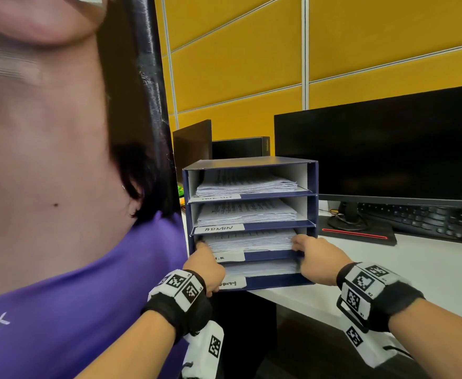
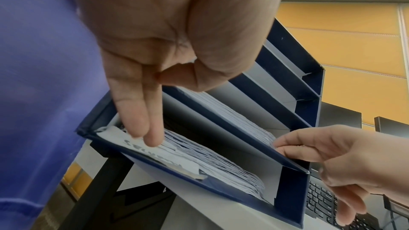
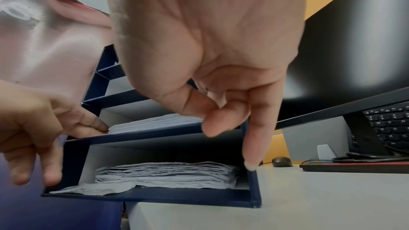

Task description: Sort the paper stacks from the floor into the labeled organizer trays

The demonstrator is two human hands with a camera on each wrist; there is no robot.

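While both hands (image 1: 208,265) touch 3rd-tray papers (image 1: 249,239), 2nd label (image 1: 218,228) reads "ADMIN"

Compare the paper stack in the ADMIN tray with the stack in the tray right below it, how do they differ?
The ADMIN stack lies untouched, well back in its tray; the stack below has the left hand and right hand at its front corners, fingertips on its edges. The ADMIN tray's label reads whole; the lower tray's label is partly hidden by the left hand. Both are printed white sheets in the blue organizer.
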